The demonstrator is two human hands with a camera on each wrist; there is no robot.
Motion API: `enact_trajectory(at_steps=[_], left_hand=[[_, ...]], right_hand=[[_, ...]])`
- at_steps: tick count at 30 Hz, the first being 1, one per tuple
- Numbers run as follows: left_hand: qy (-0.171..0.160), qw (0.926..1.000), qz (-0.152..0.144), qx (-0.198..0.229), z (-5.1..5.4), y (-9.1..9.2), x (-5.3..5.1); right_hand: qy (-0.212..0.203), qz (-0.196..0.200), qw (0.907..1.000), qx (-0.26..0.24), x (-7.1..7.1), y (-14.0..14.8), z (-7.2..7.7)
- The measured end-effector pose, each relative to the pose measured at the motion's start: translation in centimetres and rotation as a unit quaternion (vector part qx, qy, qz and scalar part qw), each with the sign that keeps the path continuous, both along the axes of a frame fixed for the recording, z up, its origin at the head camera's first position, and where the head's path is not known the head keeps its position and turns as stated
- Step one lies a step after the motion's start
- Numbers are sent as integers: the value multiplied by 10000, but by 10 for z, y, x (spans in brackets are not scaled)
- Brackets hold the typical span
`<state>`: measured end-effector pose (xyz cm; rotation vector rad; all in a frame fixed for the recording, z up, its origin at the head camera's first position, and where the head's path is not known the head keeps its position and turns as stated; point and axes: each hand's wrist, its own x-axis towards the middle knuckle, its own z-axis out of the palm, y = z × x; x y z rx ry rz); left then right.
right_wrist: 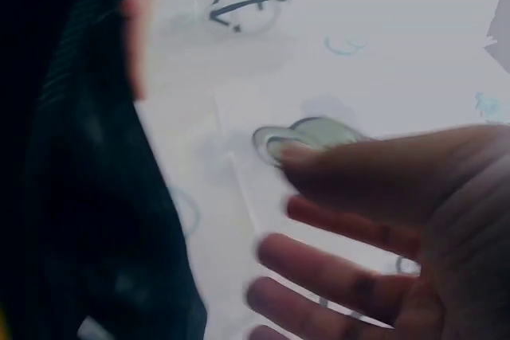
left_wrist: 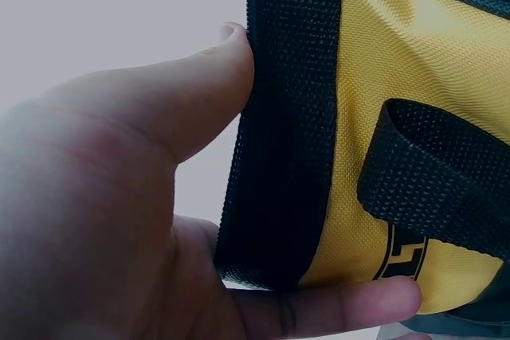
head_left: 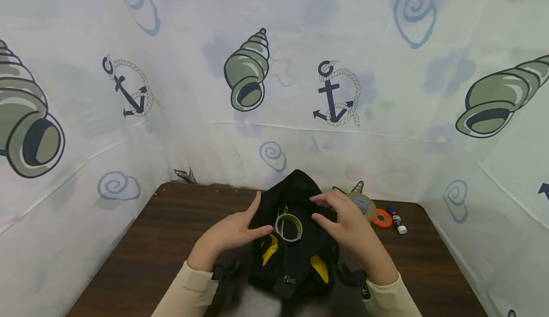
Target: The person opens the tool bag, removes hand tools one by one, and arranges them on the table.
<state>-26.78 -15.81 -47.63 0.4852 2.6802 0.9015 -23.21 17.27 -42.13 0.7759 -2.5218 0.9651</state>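
A black tool bag (head_left: pixel 296 260) with yellow panels stands upright on the table. A ring-shaped tape roll (head_left: pixel 279 231), greenish-yellow inside, rests against its dark upper part, beside a thin metal piece. My left hand (head_left: pixel 227 236) holds the bag's left edge. In the left wrist view, the thumb (left_wrist: pixel 215 77) meets the black webbed rim and a finger lies along the yellow panel (left_wrist: pixel 414 45). At the bag's upper right, my right hand (head_left: pixel 349 221) is raised with thumb and fingers spread apart. Its fingers (right_wrist: pixel 343 276) hold nothing in the right wrist view.
Behind the right hand lie a large tan tape roll (head_left: pixel 369 208), an orange roll (head_left: pixel 381 218) and a small white-and-blue bottle (head_left: pixel 398 222). The brown table (head_left: pixel 158 240) ends at a patterned curtain (head_left: pixel 193 93) on the back and sides.
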Motion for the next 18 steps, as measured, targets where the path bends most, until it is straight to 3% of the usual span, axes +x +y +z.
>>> enact_trajectory(at_steps=[5,11,15,18], left_hand=[[-20,10000,18,2,-2,-1,2],[21,10000,-63,56,-3,-3,2],[3,9999,-106,80,-4,-4,1],[-7,9999,-93,102,-4,-5,0]], right_hand=[[-315,316,9989,133,-6,-24,14],[-858,227,9957,249,-23,-50,24],[-1174,39,9925,329,-36,-64,24],[-1498,-49,9876,461,-51,-73,14]])
